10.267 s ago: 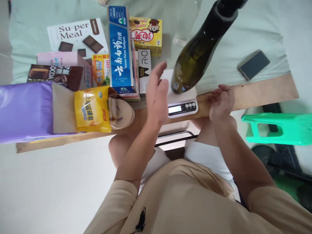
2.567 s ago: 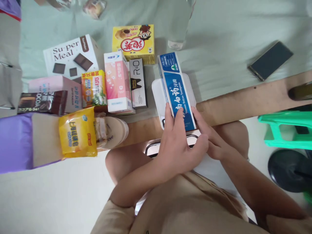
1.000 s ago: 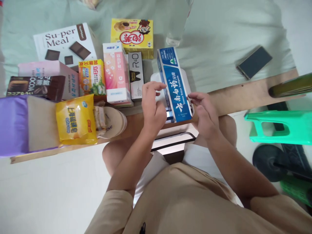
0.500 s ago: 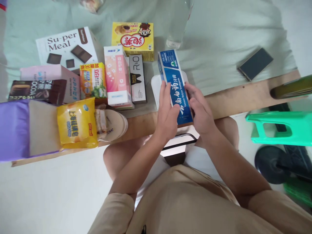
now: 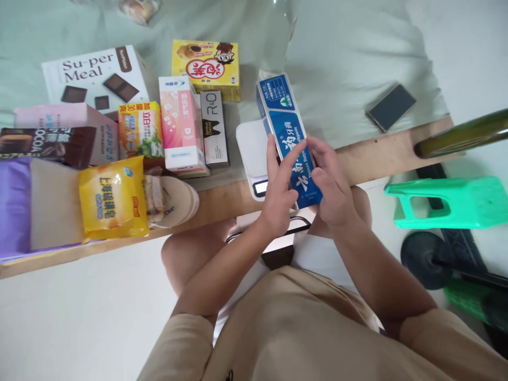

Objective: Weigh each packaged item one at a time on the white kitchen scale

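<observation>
Long blue cardboard toothpaste box lies angled over small white kitchen scale at wooden table edge. Both hands grip its near end: left hand w/ fingers flat on top, right hand curled round the side.

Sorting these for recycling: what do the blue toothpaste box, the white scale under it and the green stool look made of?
The blue toothpaste box looks like glossy printed cardboard: sharp folded edges, faint sheen. The white scale seems smooth hard plastic, though its top plate might be something else. The green stool looks like moulded plastic: one even colour, rounded cut-outs.
</observation>
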